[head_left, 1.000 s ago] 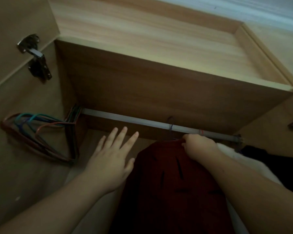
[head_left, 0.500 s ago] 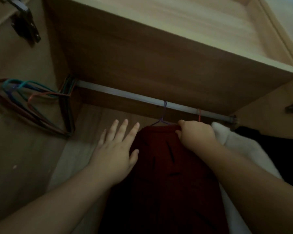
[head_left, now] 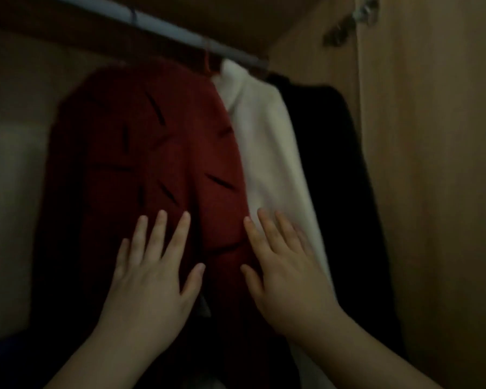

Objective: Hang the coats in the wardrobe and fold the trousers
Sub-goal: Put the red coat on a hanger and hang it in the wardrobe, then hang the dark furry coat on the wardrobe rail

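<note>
Coats hang side by side from the wardrobe rail (head_left: 180,29), seen in dim light from the head view. Nearest the hands is a dark red coat (head_left: 157,153) with short dark slits scattered across its fabric; it hangs from the rail above and beyond both hands. Pressed against its right edge is a white coat (head_left: 267,153), and beyond that a black coat (head_left: 337,164), which lies close to the wardrobe's right side panel (head_left: 432,192).

Left hand (head_left: 152,279) is flat and spread, fingers (head_left: 177,234) pointing up, its palm laid against the lower front of the red coat. Its grip is released: nothing is pinched or held. Right hand (head_left: 286,273) is likewise splayed and released, set just beside the left with a narrow strip of red cloth showing between the two thumbs. Its fingertips reach over the seam where the red coat meets the white one, so the outer fingers lie on or in front of the white fabric; whether they press it cannot be told because of blur.

A thin hanger hook (head_left: 206,56) loops over the rail above the right hand, between the red and white collars. A metal hinge (head_left: 351,23) sits on the side panel, up and to the right of the right hand. Left of the left hand, the pale back wall of the wardrobe (head_left: 9,192) is bare of clothing.
</note>
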Available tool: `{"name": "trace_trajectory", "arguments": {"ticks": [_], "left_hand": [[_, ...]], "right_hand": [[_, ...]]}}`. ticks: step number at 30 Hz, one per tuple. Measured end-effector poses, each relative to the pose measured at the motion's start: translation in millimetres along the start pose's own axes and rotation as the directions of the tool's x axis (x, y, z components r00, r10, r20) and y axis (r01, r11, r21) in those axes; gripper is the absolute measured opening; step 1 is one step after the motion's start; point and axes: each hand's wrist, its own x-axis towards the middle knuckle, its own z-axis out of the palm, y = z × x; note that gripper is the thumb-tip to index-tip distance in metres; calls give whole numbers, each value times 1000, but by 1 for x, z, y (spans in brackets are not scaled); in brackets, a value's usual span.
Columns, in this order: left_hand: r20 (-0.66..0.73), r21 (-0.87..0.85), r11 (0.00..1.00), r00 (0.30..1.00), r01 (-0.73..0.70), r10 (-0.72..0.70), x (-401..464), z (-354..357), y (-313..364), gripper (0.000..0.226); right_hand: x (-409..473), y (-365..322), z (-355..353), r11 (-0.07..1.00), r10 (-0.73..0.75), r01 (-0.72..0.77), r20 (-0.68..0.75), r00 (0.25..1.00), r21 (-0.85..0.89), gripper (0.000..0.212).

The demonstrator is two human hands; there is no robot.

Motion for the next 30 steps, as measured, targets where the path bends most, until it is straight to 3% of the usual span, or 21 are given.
{"name": "trace_trajectory", "arguments": {"ticks": [8,14,17,24,30], "left_hand": [[233,-204,967,952,-150,197,-151,10,181,77],[389,-438,891,870,-115,304,-274,6,350,78],[437,-551,822,790,-143,431,-329,-9,427,79],[462,-710,653,526,-263,714,-443,-21,580,78],[421,-785,537,369,-310,829,-483,-15,664,76]], "right_hand": [[-238,78,-75,972,236,-231,281,930,-51,72],[-424,155,-190,871,489,-434,319,812,-229,73],[-518,186,-242,767,639,-535,342,689,-355,75],[-683,217,-330,512,859,-687,293,420,-516,71],[-753,236,-358,385,923,-739,253,291,-553,72]]}}
